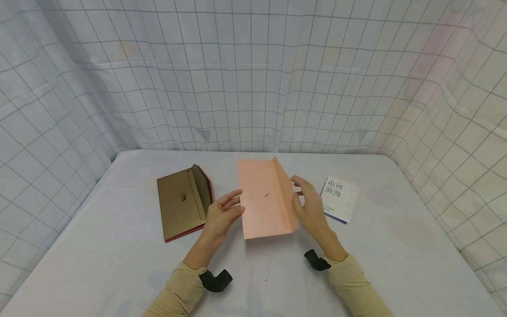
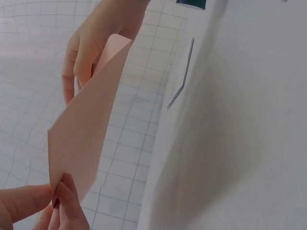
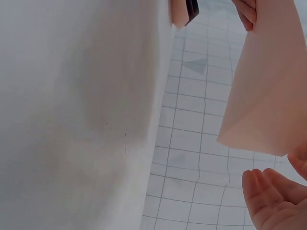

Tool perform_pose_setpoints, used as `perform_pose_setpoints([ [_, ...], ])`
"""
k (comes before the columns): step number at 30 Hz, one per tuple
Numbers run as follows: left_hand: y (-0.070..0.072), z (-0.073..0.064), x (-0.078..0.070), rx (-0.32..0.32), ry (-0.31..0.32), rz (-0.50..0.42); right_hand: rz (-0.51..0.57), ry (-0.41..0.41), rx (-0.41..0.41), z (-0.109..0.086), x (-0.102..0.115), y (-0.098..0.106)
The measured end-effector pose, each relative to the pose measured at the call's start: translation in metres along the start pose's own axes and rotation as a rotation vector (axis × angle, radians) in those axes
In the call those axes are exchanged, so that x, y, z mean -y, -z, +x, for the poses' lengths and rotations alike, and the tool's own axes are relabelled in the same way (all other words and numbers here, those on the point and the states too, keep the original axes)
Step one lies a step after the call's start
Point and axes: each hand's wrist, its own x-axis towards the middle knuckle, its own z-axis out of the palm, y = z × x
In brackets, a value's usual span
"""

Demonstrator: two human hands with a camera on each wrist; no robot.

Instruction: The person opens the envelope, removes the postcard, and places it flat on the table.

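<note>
A pale pink envelope (image 1: 257, 211) is held up over the table, its flap (image 1: 286, 198) folded partly outward on the right side. My left hand (image 1: 219, 218) pinches the left edge between thumb and fingers, which shows closely in the left wrist view, where the envelope (image 2: 84, 139) is seen nearly edge-on. Beside the flap is my right hand (image 1: 312, 207), its fingers loosely extended. In the right wrist view the right thumb (image 3: 298, 165) is right at the flap's edge, while the other fingers (image 3: 261, 187) stand apart from it.
On the left of the table lies a dark gold envelope (image 1: 176, 204) with its flap raised and red beneath it. To the right lies a white printed booklet (image 1: 338, 200) on other papers. A gridded curtain (image 1: 257, 88) surrounds the white table (image 1: 269, 286).
</note>
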Motion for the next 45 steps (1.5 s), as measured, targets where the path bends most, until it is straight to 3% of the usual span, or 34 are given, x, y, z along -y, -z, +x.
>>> perform_pose_setpoints([
  [6, 0.0, -0.001, -0.001, -0.009, 0.006, -0.013, -0.028, 0.048, -0.047, 0.0, -0.003, 0.0],
  [13, 0.0, -0.002, -0.004, -0.012, 0.032, -0.042, -0.068, 0.069, -0.033, 0.001, -0.006, 0.003],
  [22, -0.001, -0.002, -0.007, 0.01, 0.03, -0.067, -0.205, 0.246, -0.041, 0.007, -0.012, 0.007],
  [28, -0.001, -0.002, -0.008, 0.022, 0.014, -0.104, -0.221, 0.257, -0.024, 0.006, -0.013, 0.008],
  [34, -0.002, -0.004, -0.008, 0.034, -0.015, -0.111, -0.158, 0.159, 0.072, 0.003, -0.012, 0.006],
  [45, -0.005, -0.004, -0.006, 0.039, -0.062, -0.068, 0.403, -0.321, 0.265, 0.007, -0.013, 0.013],
])
